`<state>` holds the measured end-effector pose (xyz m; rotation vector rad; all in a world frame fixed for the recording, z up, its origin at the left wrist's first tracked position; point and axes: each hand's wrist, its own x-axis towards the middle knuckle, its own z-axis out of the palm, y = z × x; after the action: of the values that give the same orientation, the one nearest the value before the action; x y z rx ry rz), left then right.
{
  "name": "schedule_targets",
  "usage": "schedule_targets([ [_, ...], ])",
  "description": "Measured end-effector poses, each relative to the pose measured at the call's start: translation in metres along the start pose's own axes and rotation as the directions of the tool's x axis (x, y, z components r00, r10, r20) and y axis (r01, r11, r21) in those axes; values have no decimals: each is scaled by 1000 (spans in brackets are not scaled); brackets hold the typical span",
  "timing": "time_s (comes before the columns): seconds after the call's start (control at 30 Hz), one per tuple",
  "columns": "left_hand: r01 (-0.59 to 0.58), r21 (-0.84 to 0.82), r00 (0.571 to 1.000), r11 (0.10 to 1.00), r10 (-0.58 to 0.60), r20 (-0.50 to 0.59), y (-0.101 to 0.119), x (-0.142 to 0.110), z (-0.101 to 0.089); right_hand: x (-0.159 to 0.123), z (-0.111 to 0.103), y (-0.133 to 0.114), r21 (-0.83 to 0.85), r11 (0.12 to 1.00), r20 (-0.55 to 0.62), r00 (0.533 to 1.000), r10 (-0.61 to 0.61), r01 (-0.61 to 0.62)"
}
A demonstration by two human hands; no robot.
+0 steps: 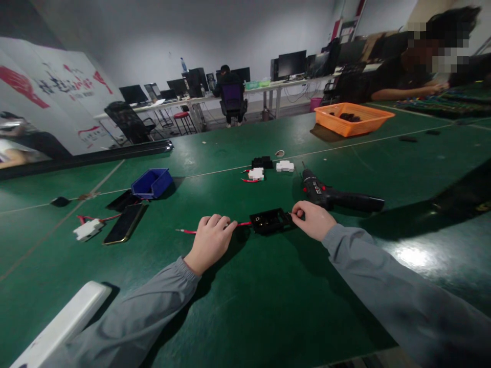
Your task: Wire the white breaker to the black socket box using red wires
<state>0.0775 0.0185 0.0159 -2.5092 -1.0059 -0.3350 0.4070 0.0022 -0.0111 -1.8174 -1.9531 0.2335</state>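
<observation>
A black plastic housing (pixel 268 221) with an open top lies on the green table in front of me. From its left side runs a red wire (pixel 244 224), whose bare end sticks out beyond my left hand (pixel 213 240). That hand is closed round the wire. At the housing's right end my right hand (pixel 313 220) pinches with thumb and forefinger; whatever is between the fingertips is too small to make out. Just behind the right hand lies a black cordless drill (pixel 318 191), its bit pointing away from me.
Past the housing sit white modules (pixel 256 174) and a black one (pixel 262 162). Leftward are a blue bin (pixel 152 184), a phone (pixel 126 224) and a wired white module (pixel 88 230). An orange basket (pixel 351 122) stands far right, near another person. A white bar (pixel 65 327) lies near left.
</observation>
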Motion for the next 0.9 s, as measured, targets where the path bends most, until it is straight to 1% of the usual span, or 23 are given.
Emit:
schedule_targets([
  [0.07, 0, -6, 1000, 1000, 0, -5, 0, 0, 0, 0, 0, 1, 8, 1000, 5, 1000, -19, 19],
  [0.2, -3, -27, 1000, 1000, 3, -5, 0, 0, -2, 0, 1, 4, -11, 995, 9, 995, -95, 95],
  [0.37, 5, -47, 1000, 999, -6, -16, -1, -2, -1, -1, 2, 4, 19, 991, -16, 991, -133, 133],
  [0.5, 6, -52, 1000, 999, -7, -17, -2, -2, 1, -2, 0, 1, 29, 986, 2, 986, -166, 166],
  [0.73, 17, -116, 998, 993, -23, -51, -3, -4, 3, 0, -1, -1, 35, 989, 16, 990, -143, 142],
  [0.8, 17, -118, 998, 993, -24, -54, -4, -5, 2, 0, -4, 0, 64, 992, 15, 994, -106, 104],
  [0.9, 19, -129, 998, 991, -28, -63, -4, -5, 2, 2, -17, -2, 124, 992, 4, 1000, -24, 24],
])
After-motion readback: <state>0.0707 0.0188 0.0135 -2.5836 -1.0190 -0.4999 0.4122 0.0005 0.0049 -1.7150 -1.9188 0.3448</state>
